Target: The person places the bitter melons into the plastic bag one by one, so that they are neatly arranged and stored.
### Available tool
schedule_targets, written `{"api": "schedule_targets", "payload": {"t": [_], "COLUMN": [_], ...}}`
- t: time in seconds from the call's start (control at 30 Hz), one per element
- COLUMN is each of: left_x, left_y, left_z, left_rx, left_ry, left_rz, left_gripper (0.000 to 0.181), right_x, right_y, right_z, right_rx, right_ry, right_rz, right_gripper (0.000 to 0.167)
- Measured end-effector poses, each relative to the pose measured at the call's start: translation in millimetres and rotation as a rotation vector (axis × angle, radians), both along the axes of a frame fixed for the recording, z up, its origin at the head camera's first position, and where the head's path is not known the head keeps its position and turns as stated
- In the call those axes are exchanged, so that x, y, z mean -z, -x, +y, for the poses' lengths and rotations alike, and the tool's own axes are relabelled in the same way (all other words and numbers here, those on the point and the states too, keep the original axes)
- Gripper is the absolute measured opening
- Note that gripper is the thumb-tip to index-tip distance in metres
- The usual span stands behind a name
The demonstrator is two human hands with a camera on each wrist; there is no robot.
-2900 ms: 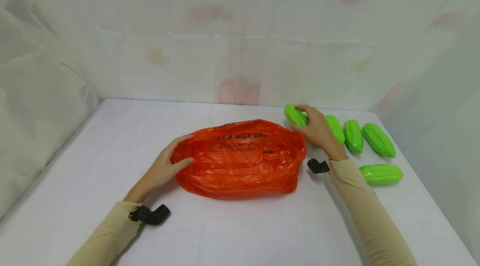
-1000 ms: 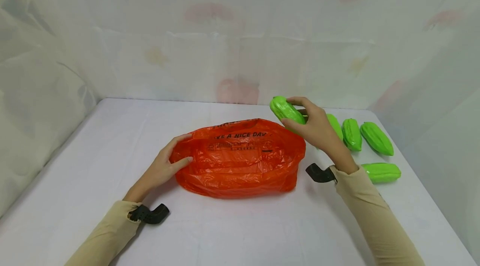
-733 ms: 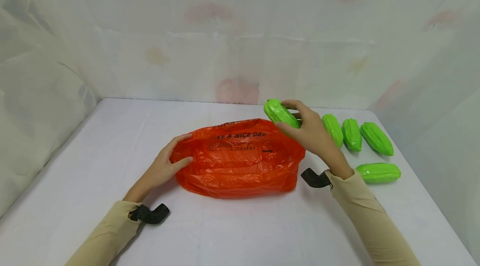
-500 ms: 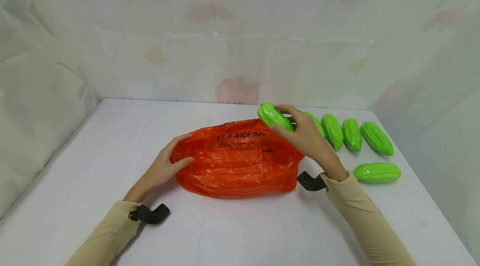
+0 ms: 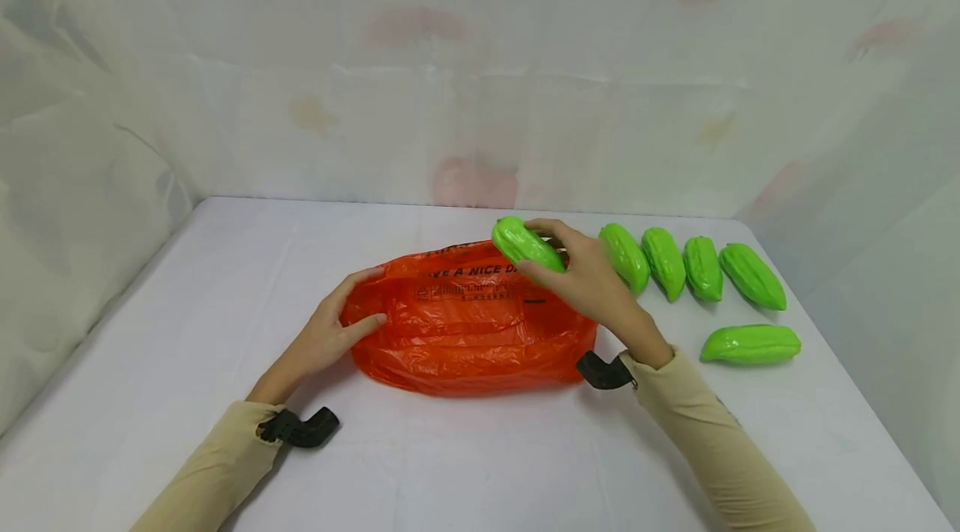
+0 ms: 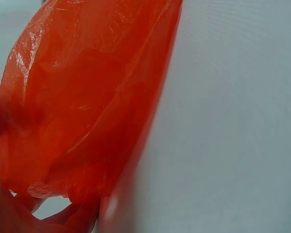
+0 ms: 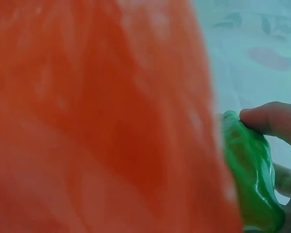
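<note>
A red-orange plastic bag with black lettering lies with its mouth open in the middle of the table. At its left end, my left hand holds the rim, thumb and index finger spread along the edge; the other fingers are partly hidden. The left wrist view shows these fingers against the bag. My right hand grips a shiny green ridged fruit, star-fruit-like, above the bag's back right rim. Thumb and fingers lie on opposite sides of the fruit, which is tilted. The bag covers much of the right wrist view.
Several similar green fruits stand in a row to the right of the bag. Another green fruit lies crosswise in front of them. A white cloth covers the table, and patterned sheets hang at the back and sides.
My right hand has lifted the green fruit from the left end of the row and carried it left over the bag's rim. The left hand and bag have barely moved.
</note>
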State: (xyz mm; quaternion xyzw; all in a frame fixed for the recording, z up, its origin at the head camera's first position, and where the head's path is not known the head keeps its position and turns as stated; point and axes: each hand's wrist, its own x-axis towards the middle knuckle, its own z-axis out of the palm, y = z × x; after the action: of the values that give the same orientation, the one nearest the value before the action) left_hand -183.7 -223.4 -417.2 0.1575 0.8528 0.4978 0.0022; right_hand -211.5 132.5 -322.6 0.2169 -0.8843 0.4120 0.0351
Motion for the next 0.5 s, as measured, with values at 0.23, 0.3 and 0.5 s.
{"api": "schedule_targets", "payload": {"t": [0.23, 0.3, 0.5], "left_x": [-1.2, -1.6, -2.0], "left_y": [-0.2, -0.2, -0.4], "left_z": [0.3, 0.3, 1.1], "left_rx": [0.003, 0.004, 0.009], "left_ry": [0.001, 0.0, -0.007], "left_rz": [-0.002, -0.004, -0.008], "left_gripper": [0.06, 0.06, 0.06], "right_x": [5.7, 6.5, 7.8], "right_y": [-1.5, -2.1, -4.5], "right_z": [-13, -17, -28], "right_rx": [-0.027, -0.032, -0.056], "right_ry": [0.031, 0.036, 0.031], "right_rz": [-0.032, -0.042, -0.049], "right_gripper": [0.051, 0.051, 0.052]}}
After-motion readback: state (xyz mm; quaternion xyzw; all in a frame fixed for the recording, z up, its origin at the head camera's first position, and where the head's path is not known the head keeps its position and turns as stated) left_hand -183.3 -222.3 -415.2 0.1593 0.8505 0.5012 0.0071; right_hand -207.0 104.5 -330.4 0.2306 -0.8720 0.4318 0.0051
